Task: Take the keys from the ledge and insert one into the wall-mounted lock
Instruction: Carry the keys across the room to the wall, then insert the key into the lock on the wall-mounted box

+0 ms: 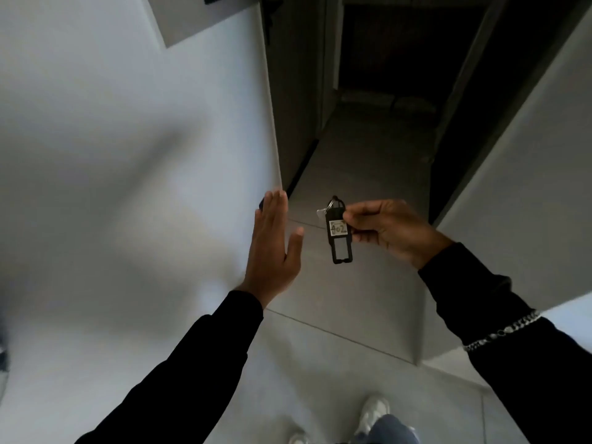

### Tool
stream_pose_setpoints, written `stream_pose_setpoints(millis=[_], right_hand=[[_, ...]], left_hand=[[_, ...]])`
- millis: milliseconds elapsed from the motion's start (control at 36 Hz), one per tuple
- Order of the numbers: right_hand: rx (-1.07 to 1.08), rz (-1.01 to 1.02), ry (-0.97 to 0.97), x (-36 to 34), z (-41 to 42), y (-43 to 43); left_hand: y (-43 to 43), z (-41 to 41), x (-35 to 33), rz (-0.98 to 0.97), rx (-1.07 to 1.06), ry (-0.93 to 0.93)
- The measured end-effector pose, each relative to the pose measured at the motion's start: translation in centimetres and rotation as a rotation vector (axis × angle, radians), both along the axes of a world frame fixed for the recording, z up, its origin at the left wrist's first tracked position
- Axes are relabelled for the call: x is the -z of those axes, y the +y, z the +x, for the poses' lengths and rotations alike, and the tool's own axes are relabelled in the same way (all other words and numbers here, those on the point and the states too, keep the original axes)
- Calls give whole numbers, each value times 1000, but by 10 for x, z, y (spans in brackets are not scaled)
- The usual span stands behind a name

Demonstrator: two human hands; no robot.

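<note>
My right hand [389, 230] pinches a black key tag [339, 232] with a white label reading 402. A silver key [321, 213] on a ring hangs at the tag's top left, mostly hidden behind it. My left hand [274, 243] is flat and open, fingers together and pointing up, right by the corner of the white wall [128, 187]. A small dark object [261, 204] peeks out behind its fingertips on the wall; I cannot tell what it is.
A narrow tiled corridor [352, 174] runs ahead between the white wall on the left and another wall [519, 187] on the right, ending in darkness. My white shoes [373, 415] stand on the tiles below. A chain bracelet [503, 331] lies over my right sleeve.
</note>
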State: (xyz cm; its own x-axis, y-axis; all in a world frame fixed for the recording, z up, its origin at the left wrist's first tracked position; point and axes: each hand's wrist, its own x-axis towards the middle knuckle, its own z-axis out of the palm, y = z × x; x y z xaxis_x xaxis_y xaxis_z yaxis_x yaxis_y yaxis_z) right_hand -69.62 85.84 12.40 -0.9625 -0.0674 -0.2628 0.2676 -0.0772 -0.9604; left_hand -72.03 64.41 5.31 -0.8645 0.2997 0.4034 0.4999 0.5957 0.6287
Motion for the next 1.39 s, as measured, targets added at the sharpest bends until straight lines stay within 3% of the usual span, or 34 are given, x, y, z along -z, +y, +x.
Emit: stream_pose_setpoints(millis=[250, 583, 833, 1083, 1222, 1389], right_hand=[[-32, 18, 35, 2, -154, 89], [-251, 151, 112, -45, -355, 157], [-432, 270, 363, -82, -522, 124], [-585, 424, 793, -151, -663, 57], [-668, 283, 1012, -184, -729, 11], [-665, 10, 1132, -214, -778, -33]], left_hand=[[84, -144, 8, -60, -71, 28], [129, -309, -45, -33, -322, 103], [100, -451, -80, -29, -491, 257], [49, -558, -161, -135, -672, 465], [18, -594, -193, -257, -864, 608], [-6, -617, -221, -573, -1085, 696]])
